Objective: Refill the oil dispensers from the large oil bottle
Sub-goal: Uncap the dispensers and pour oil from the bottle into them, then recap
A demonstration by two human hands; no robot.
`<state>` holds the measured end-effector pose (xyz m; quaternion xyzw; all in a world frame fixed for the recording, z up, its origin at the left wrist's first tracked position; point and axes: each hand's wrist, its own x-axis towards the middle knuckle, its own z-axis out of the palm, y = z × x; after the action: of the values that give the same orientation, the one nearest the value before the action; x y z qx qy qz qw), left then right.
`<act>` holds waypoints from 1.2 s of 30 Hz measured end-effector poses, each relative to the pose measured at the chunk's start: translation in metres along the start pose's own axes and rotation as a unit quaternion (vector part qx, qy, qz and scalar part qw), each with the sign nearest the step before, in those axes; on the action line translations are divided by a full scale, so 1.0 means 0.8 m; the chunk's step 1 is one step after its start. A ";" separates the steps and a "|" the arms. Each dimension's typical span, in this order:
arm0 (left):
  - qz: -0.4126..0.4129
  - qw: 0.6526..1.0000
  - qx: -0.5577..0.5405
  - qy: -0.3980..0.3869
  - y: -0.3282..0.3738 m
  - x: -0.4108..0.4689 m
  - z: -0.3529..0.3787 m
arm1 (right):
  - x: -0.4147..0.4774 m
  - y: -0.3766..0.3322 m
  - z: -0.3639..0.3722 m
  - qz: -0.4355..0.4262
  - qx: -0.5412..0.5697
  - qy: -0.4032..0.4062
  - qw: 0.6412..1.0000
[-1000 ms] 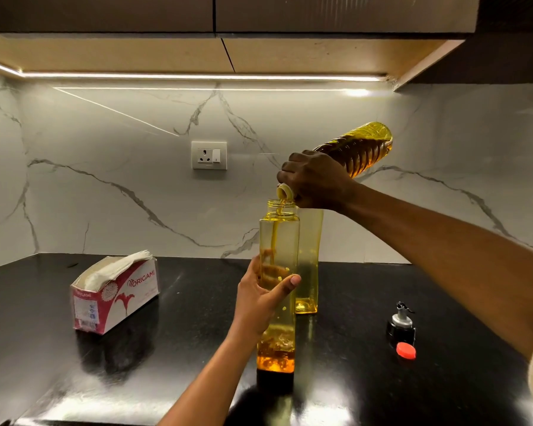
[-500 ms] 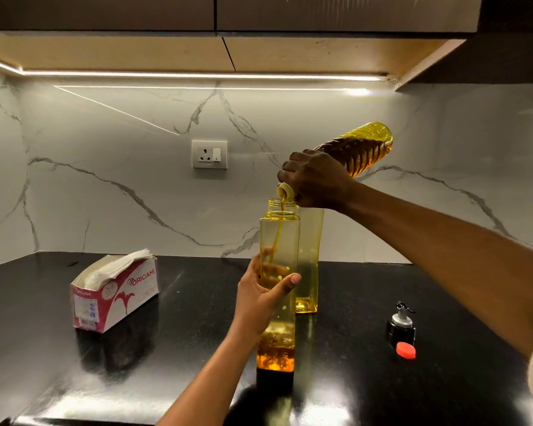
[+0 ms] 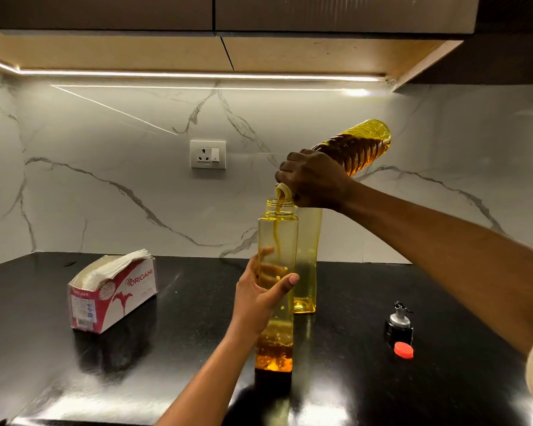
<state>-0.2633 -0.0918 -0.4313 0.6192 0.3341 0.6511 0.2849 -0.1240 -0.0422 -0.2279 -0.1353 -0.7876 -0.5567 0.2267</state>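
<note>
A tall yellow square oil dispenser (image 3: 277, 327) stands upright and uncapped on the black counter (image 3: 182, 348), with a little oil at its bottom. My left hand (image 3: 256, 295) grips its middle. My right hand (image 3: 313, 178) holds the large oil bottle (image 3: 356, 147) by the neck, tilted mouth-down over the dispenser's opening. A thin stream of oil runs from the bottle's mouth into the dispenser. A second yellow dispenser (image 3: 308, 262) stands just behind, nearly empty and partly hidden.
A black and silver pourer cap (image 3: 399, 322) and a red cap (image 3: 403, 349) lie on the counter at the right. A red and white tissue box (image 3: 113, 292) sits at the left. A wall socket (image 3: 207, 154) is on the marble backsplash.
Oil keeps streaming into the front dispenser. Both hands and the bottle stay where they were.
</note>
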 end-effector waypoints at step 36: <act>0.002 1.000 0.007 -0.004 -0.002 0.001 0.000 | 0.001 0.003 0.006 -0.011 -0.014 -0.011 1.000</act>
<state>-0.2638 -0.0905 -0.4320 0.6244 0.3362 0.6470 0.2802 -0.1243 -0.0368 -0.2269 -0.1357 -0.7837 -0.5688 0.2096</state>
